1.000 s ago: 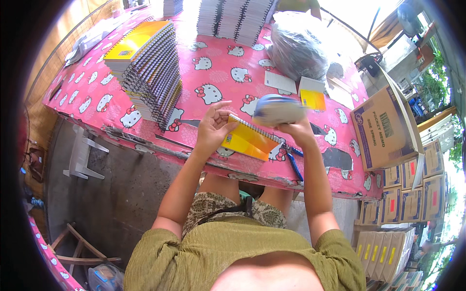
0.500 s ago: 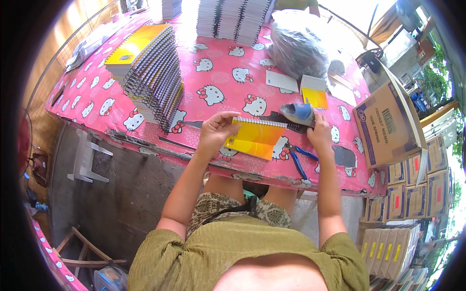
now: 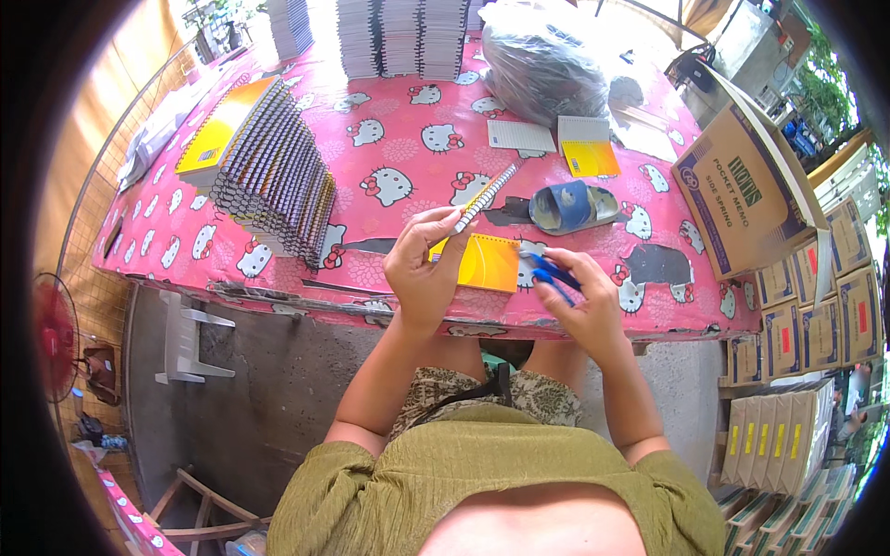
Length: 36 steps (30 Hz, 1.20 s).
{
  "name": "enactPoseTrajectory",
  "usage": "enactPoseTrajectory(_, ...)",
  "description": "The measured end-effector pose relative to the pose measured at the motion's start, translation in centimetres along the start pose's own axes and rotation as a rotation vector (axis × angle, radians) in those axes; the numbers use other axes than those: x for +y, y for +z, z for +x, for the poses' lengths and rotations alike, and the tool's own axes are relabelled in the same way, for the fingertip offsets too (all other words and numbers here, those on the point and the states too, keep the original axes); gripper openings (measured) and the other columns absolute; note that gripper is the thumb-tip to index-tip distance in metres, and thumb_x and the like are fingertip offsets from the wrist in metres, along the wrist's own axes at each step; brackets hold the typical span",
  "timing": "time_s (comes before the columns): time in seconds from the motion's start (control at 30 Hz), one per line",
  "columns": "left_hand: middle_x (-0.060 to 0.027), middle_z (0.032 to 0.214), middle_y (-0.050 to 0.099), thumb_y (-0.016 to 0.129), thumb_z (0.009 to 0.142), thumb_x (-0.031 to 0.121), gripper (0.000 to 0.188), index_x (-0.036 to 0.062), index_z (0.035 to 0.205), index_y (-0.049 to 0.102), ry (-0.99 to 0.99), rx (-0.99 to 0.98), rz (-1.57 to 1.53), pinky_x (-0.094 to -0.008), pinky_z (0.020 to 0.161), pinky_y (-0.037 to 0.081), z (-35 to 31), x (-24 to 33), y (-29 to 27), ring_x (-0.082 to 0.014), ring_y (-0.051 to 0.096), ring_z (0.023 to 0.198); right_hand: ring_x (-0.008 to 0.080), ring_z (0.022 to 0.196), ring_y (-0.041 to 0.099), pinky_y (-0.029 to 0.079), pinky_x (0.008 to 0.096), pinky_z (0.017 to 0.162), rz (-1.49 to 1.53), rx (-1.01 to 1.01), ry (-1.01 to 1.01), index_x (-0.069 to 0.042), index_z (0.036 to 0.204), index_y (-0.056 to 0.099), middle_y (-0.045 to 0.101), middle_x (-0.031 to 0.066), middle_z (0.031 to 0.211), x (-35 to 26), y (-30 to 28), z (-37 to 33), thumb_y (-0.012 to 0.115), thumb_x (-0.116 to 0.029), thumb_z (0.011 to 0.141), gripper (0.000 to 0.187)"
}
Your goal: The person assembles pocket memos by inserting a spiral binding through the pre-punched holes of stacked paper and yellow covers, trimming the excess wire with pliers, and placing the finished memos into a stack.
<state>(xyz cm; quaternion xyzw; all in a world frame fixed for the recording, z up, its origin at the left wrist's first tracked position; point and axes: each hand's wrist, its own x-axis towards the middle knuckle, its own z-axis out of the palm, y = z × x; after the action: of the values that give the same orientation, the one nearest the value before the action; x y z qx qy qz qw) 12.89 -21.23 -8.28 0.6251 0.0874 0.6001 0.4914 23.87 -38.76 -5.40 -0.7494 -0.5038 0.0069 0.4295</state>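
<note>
My left hand pinches a small spiral notebook, tilted up on edge, its white coil facing me. Below it on the table lies a yellow-orange notebook or cover; I cannot tell whether it is joined to the raised part. My right hand is closed round blue-handled pliers, their jaws pointing toward the yellow piece's right end. A blue slide sandal rests just beyond my right hand. Past it are a lined sheet and an open yellow-covered notepad.
A tall leaning stack of spiral notebooks stands at left on the pink patterned tablecloth. White coil-bound stacks and a filled plastic bag are at the back. An open cardboard box stands at right.
My right hand has let go of the sandal, now lying flat, and taken up the pliers. My left hand has raised and turned the spiral notebook. The view has shifted slightly.
</note>
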Motion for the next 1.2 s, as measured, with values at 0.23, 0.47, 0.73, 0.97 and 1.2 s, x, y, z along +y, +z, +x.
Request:
enactPoseTrajectory(0.23, -0.0172, 0.102, 0.064, 0.065, 0.077, -0.015, 0.019, -0.0055, 0.093, 0.064, 0.150, -0.032, 0.111, -0.0282, 0.077, 0.055, 0.0, 1.6, -0.8, -0.0202, 0.063, 0.094, 0.0340, 0.100, 0.056, 0.046, 0.0432, 0.085, 0.043, 0.067, -0.196, -0.003, 0.112, 0.058, 0.058, 0.0174, 0.105, -4.6, 1.9, 1.9, 0.073, -0.020, 0.074, 0.044)
enactPoseTrajectory(0.47, -0.0155, 0.096, 0.066, 0.065, 0.075, -0.016, 0.020, -0.0043, 0.091, 0.065, 0.362, -0.028, 0.169, -0.0297, 0.074, 0.054, 0.1, 1.7, -1.7, -0.0215, 0.064, 0.088, 0.0170, 0.073, 0.064, 0.054, 0.0284, 0.063, 1.376, -0.595, 0.584, 0.008, 0.107, 0.058, 0.065, 0.0136, 0.085, -3.3, 1.2, 3.0, 0.059, -0.016, 0.091, 0.028)
enactPoseTrajectory(0.73, -0.0116, 0.090, 0.067, 0.072, 0.071, -0.012, 0.025, -0.0007, 0.093, 0.069, 0.237, -0.019, 0.267, -0.0258, 0.064, 0.051, 2.4, 2.4, -3.4, -0.0159, 0.063, 0.079, 0.0341, 0.113, 0.053, 0.040, 0.0423, 0.098, -0.456, -0.068, 0.098, -0.001, 0.110, 0.061, 0.060, 0.0173, 0.116, 6.5, 0.8, -0.3, 0.076, -0.025, 0.071, 0.048)
enactPoseTrajectory(0.97, -0.0084, 0.084, 0.065, 0.071, 0.063, -0.012, 0.032, 0.0013, 0.092, 0.071, 0.399, -0.236, 0.386, -0.0281, 0.064, 0.048, 5.1, 7.8, -5.1, -0.0178, 0.060, 0.077, 0.0351, 0.100, 0.056, 0.046, 0.0438, 0.088, 0.065, -0.220, -0.652, -0.011, 0.125, 0.054, 0.052, 0.0166, 0.117, -8.0, 3.8, 8.6, 0.067, -0.006, 0.073, 0.054)
enactPoseTrajectory(1.2, -0.0167, 0.122, 0.058, 0.037, 0.095, 0.058, 0.069, -0.0013, 0.128, 0.050, 0.272, 0.611, 0.501, -0.0418, 0.094, 0.039, 14.3, 9.1, -16.6, -0.0222, 0.055, 0.108, 0.0261, 0.084, 0.063, 0.051, 0.0363, 0.075, 0.918, 0.010, -0.294, -0.002, 0.114, 0.058, 0.064, 0.0126, 0.086, -18.1, 8.9, 24.7, 0.071, -0.019, 0.077, 0.043)
